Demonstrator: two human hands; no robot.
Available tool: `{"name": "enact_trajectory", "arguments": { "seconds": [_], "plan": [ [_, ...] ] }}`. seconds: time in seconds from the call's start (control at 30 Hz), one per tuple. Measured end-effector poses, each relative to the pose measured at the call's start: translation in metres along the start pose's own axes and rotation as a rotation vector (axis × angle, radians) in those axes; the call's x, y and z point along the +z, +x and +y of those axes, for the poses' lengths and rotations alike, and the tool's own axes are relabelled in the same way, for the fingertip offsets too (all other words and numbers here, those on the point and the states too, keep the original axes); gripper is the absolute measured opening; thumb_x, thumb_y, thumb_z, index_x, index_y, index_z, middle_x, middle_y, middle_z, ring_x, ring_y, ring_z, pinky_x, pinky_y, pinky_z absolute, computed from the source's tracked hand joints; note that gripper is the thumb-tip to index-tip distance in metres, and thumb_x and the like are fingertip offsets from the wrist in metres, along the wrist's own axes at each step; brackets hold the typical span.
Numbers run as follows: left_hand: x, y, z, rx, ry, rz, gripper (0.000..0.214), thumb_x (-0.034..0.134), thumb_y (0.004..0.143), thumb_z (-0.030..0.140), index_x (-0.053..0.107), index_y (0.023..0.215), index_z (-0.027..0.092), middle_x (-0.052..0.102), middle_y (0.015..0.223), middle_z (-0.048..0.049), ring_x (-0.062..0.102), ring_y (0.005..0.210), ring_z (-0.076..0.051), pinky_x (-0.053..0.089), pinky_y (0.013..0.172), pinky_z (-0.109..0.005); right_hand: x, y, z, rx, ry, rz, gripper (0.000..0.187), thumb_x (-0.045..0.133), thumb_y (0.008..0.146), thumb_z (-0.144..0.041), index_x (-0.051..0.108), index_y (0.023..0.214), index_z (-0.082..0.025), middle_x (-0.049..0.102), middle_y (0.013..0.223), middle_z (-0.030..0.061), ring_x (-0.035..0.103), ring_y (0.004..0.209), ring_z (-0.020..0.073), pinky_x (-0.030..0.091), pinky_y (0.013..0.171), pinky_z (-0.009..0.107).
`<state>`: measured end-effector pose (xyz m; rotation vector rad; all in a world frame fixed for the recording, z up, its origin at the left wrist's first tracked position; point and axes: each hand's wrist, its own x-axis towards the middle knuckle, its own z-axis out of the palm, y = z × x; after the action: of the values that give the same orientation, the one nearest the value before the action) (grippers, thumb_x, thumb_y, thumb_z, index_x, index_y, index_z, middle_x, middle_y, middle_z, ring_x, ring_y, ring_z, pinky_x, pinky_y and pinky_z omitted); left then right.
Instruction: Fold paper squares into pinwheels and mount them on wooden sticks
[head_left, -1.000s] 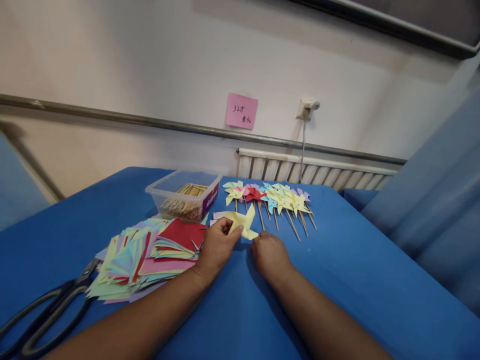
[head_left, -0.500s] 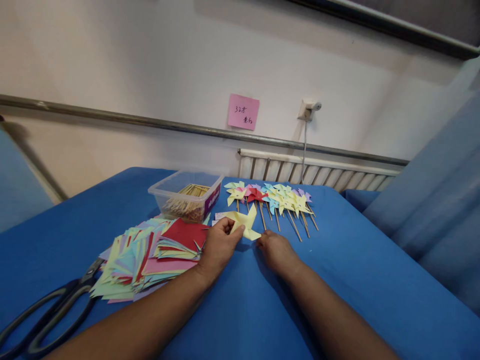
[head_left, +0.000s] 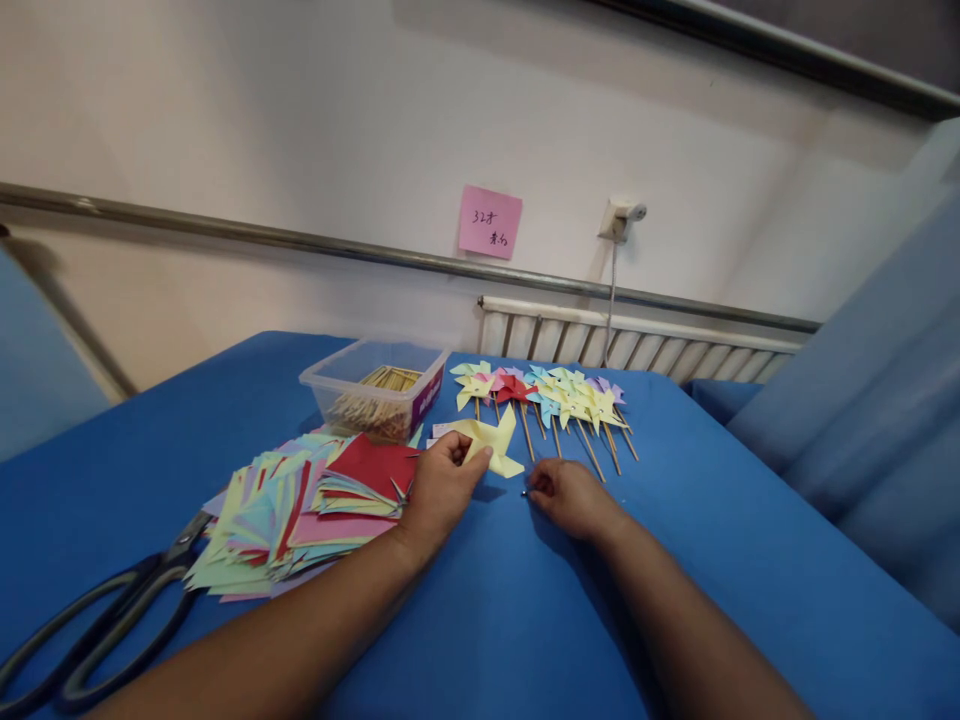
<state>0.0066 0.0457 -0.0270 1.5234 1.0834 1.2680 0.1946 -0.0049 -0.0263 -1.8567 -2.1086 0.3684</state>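
- Yellow pinwheel: held just above the tabletop, between the two hands; no stick visible on it.
- Left hand: grip closed, thumb and fingers pinching one side; probably steadies it, leaves the other vanes free.
- Right hand: fingers curled together, tiny shiny thing at the tips. Pinched or just touched? Can't tell from here.
- Paper stack: beside left forearm, likely for easy reach.
- Clear box of sticks behind it; pinwheels on sticks grouped at the far side, presumably out of the way.
- Scissors: lying far left, unheld.
- Versus half a second ago: right hand now clear of the vane tip, shifted right; left grip unchanged.
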Motion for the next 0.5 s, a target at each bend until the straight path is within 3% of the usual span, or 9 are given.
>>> {"name": "enact_trajectory", "arguments": {
  "seconds": [0.23,0.5],
  "plan": [
    [0.001,0.001,-0.001,-0.023,-0.023,0.001,0.023,0.067,0.066,0.037,0.059,0.070,0.016,0.057,0.063,0.0023,0.053,0.060,-0.013,0.038,0.053,-0.022,0.008,-0.001,-0.026,0.081,-0.126,0.036,0.020,0.055,0.080,-0.034,0.062,0.086,-0.016,0.067,0.090,0.0081,0.060,0.080,0.0185,0.038,0.065,0.025],
    [0.001,0.001,0.002,-0.040,-0.044,0.012,0.022,0.068,0.062,0.035,0.061,0.069,0.016,0.059,0.061,0.0014,0.053,0.056,-0.013,0.038,0.050,-0.022,0.011,-0.001,-0.031,0.083,-0.203,0.015,0.019,0.045,0.086,-0.021,0.063,0.090,-0.015,0.067,0.090,0.0102,0.062,0.083,0.0201,0.039,0.069,0.026]
  ]
}}
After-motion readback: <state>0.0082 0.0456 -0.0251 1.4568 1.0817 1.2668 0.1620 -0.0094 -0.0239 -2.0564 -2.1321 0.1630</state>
